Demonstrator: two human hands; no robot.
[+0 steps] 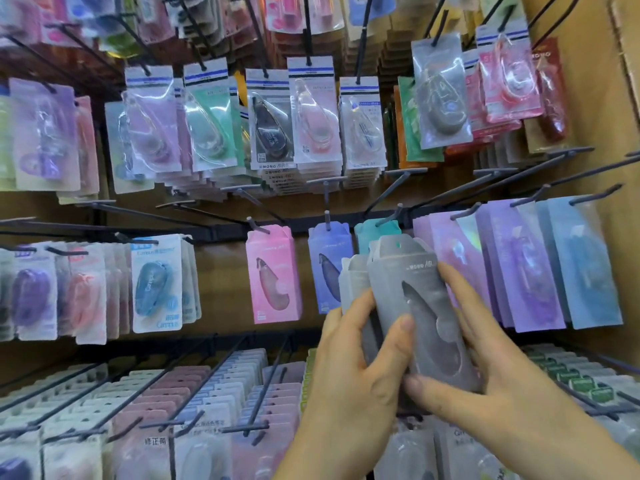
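Grey boxes [424, 306], a small stack of boxed correction-tape packs, sit just below and in front of the teal box [375, 233], covering its lower part. The stack is upright with its hang-hole end up and its top leaning slightly left. The front pack faces the camera, and paler packs show behind its left edge.

Left hand [356, 362]: closed round the left side of the stack. The thumb lies across the lower front face of the front pack. The fingers curl behind the stack and are mostly hidden.

Right hand [491, 355]: closed on the right side. The fingers lie along the right edge of the front pack, and the thumb presses its bottom end.

Both grips are narrow, set by the thickness of the stack.

The teal box hangs on a hook [391, 216]. Left of the teal box, on separate hooks, hang a blue box [327, 268] and, further left, a pink box [273, 275].
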